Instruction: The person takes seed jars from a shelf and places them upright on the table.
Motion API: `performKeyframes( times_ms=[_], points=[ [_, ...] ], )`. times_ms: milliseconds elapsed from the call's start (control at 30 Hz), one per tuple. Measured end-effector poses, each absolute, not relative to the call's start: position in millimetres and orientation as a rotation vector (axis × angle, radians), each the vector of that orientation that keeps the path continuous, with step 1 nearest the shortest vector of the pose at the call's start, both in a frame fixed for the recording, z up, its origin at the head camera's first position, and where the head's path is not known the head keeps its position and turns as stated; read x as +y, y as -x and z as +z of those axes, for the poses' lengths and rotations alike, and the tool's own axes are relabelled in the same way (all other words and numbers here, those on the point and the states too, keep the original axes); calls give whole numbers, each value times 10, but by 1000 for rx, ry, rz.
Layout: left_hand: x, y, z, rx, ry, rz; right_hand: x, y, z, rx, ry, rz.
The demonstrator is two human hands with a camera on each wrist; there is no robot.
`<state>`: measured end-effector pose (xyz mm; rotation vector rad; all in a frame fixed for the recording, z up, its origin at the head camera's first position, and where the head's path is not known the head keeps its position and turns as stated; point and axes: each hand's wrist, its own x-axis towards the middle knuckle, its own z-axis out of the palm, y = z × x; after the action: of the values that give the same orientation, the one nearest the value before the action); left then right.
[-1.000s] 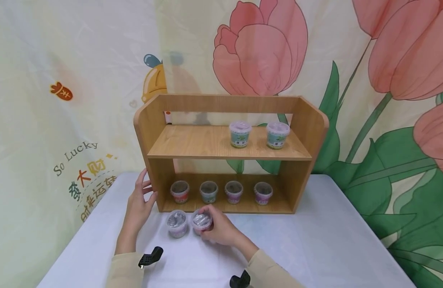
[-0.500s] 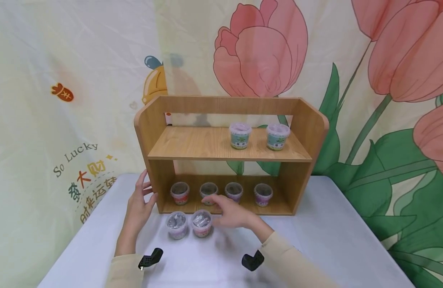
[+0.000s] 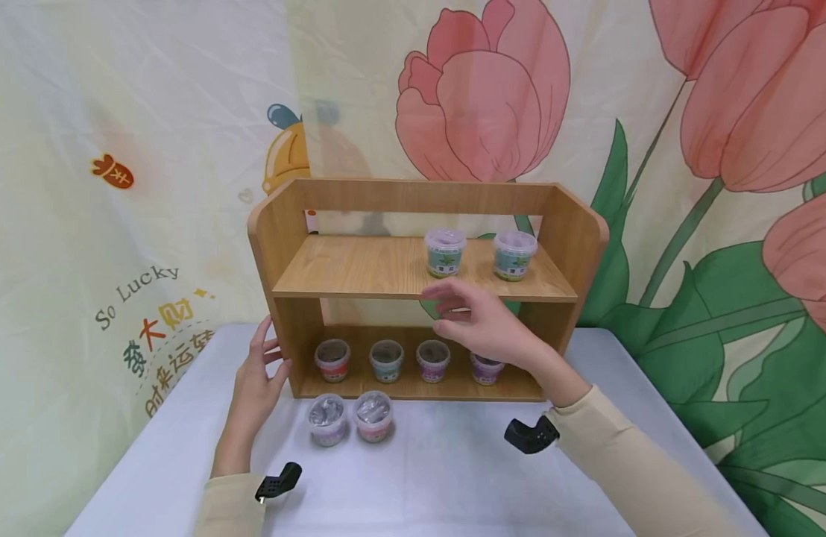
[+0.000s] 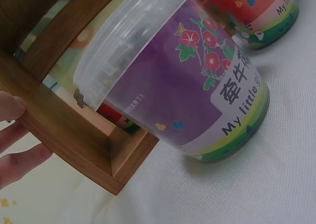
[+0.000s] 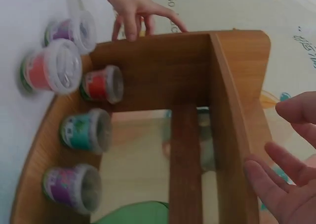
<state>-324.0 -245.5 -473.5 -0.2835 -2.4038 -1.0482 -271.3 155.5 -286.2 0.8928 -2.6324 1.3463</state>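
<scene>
Rack (image 3: 359,266): wood, two tiers, upright on the white surface (image 3: 446,477).
Upper tier, right half: left green cup (image 3: 444,257); right green cup (image 3: 514,259).
Lower tier, left to right: red cup (image 3: 332,365); teal cup (image 3: 387,365); purple cup (image 3: 432,365); end purple cup (image 3: 487,372), partly hidden by the right hand (image 3: 478,318).
Surface, before the rack's left part: front purple cup (image 3: 328,426); front red cup (image 3: 373,424), just beside it, both upright.
Left hand (image 3: 256,379): fingers spread, tips at the rack's left side.
Right hand: loosely spread, raised before the upper tier's edge.
</scene>
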Motion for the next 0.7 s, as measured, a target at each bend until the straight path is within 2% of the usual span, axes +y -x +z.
performKeyframes(
  times_ms=[300, 700],
  points=[
    [-2447, 3243, -4730, -2419, 283, -1046, 1809, 2835, -2542, -2503, -695, 1284],
    [-2439, 3239, -4736, -2398, 286, -1047, 1691, 3161, -2542, -2595, -624, 1265]
  ],
)
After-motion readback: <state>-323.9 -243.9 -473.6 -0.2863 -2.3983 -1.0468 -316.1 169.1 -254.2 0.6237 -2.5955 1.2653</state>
